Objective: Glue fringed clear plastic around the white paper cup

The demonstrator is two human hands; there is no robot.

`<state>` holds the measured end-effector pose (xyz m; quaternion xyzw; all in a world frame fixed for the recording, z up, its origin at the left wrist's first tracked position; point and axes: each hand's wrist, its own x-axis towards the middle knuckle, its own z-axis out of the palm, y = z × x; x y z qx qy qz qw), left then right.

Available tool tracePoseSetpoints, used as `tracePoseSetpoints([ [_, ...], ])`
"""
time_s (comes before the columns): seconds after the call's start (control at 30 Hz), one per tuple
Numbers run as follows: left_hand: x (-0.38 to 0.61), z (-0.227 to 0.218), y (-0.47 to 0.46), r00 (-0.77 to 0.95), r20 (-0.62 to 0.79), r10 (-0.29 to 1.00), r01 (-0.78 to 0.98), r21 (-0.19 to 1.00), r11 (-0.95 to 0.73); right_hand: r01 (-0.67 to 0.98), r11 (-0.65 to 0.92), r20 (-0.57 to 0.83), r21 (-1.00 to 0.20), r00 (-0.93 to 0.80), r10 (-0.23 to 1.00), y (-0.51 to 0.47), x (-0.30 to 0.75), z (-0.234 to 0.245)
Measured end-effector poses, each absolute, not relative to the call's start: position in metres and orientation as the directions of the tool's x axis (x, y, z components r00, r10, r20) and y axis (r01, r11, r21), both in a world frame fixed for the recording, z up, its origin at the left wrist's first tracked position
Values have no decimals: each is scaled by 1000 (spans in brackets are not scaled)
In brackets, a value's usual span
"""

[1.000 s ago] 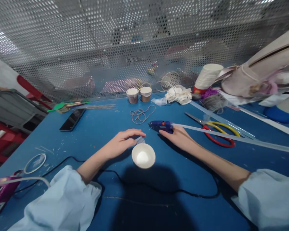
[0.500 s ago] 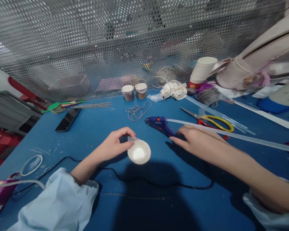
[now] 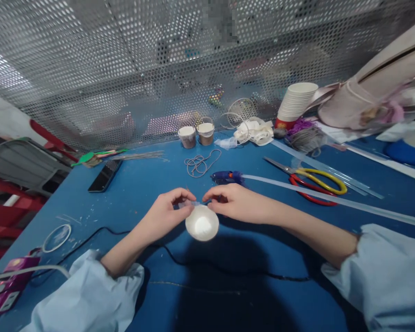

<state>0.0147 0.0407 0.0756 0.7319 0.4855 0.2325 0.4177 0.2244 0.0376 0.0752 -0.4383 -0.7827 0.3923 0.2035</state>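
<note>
A small white paper cup (image 3: pixel 202 224) stands on the blue table (image 3: pixel 131 193), its mouth toward me. My left hand (image 3: pixel 166 213) pinches a small clear piece (image 3: pixel 190 203) at the cup's far rim. From the right, my right hand (image 3: pixel 233 204) meets it, with thumb and forefinger closed on the same piece. Just behind my right hand lies a blue glue gun (image 3: pixel 225 177), and a long clear glue stick (image 3: pixel 332 199) runs out of it to the right.
Red and yellow scissors (image 3: pixel 314 184), a stack of paper cups (image 3: pixel 295 102), two small filled cups (image 3: pixel 196 135), a coil of cord (image 3: pixel 199 164), a phone (image 3: pixel 104 175), a black cable (image 3: pixel 207 265), a purple glue gun (image 3: pixel 7 281) and a perforated metal screen (image 3: pixel 159 69) surround me.
My right hand let go of the blue glue gun and came left to the cup rim, joining my left hand's pinch on the small clear piece.
</note>
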Motion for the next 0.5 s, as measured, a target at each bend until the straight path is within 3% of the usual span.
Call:
tracePoseSetpoints([
  [0.13,15,77,40,425,-62,903,543,815,-200,513,254,-70,-820,-530,845,36,221,67],
  [0.5,16,78,37,368,-109,923,546,829,-119,581,315,32,-751,-444,895,23,216,67],
])
